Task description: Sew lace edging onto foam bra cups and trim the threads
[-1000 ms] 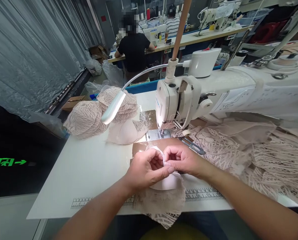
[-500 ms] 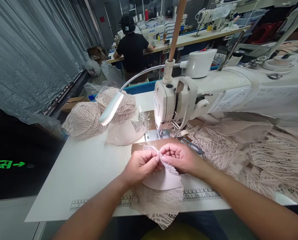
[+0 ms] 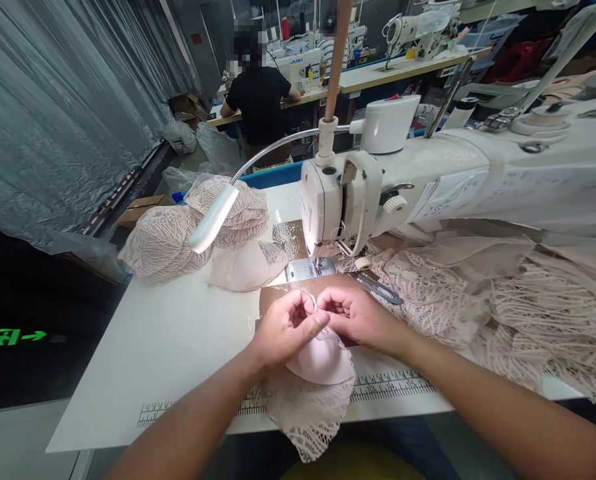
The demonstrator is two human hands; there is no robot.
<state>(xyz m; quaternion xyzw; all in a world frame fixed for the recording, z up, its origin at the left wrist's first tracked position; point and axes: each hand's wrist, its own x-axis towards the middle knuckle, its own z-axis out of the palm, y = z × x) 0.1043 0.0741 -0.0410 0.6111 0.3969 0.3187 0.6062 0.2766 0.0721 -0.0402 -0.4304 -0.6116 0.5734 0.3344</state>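
Both hands pinch the upper edge of a pale pink bra cup with a lace layer hanging from it past the table's front edge. My left hand is closed on the left of that edge, its thumb stretched across toward the other hand. My right hand grips the same edge from the right, fingers curled. The fingertips of the two hands nearly meet and partly hide the fabric. Just beyond them is the sewing machine's needle area. Thread snips lie to the right of the needle plate.
Stacked lace cups sit at the left back, with a single cup closer to the machine. A lamp on a bendable neck hangs over them. Heaped lace fabric covers the right side. A person sits at another table beyond.
My hands have shifted their pinch on the cup's edge, and the left thumb now reaches further right. The cup has bent rounder, its lace edge folding in. The view has shifted slightly.
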